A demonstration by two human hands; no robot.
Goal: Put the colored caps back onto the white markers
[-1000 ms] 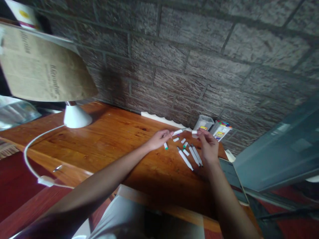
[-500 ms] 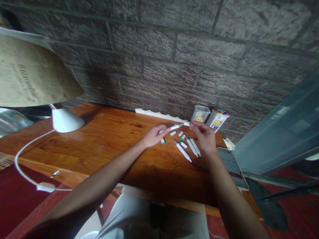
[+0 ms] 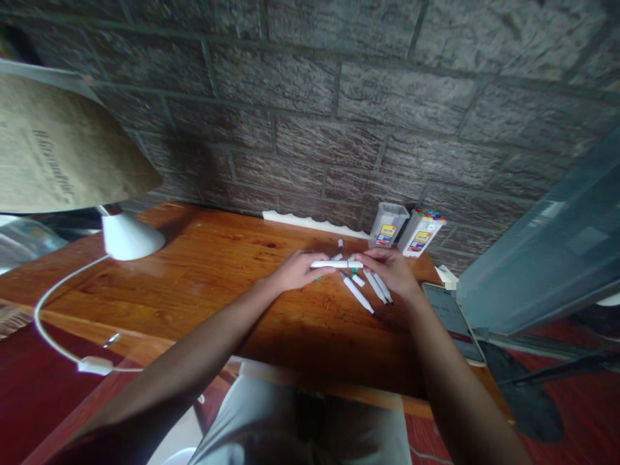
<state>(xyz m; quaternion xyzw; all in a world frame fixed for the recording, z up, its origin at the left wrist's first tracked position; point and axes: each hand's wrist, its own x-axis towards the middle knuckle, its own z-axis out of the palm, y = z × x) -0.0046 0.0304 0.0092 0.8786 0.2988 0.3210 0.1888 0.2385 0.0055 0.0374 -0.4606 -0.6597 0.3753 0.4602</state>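
My left hand (image 3: 296,271) and my right hand (image 3: 390,271) hold one white marker (image 3: 335,264) level between them, fingers pinched at each end. They hover just above the wooden desk (image 3: 213,271). Below and right of the hands lie several loose white markers (image 3: 361,296) and small caps, some green-tipped. One short cap (image 3: 340,245) sits alone behind the held marker. Two clear marker boxes (image 3: 387,226) stand against the brick wall, the right one (image 3: 420,231) full of coloured markers.
A white lamp base (image 3: 128,235) with a paper shade (image 3: 58,155) stands at the left, its white cable (image 3: 53,303) looping off the desk's front edge. A phone (image 3: 453,320) lies at the desk's right edge. A glass panel rises at the far right.
The cap in my right hand has come together with the marker in my left. Both hands dropped lower toward the desk, holding the marker level.
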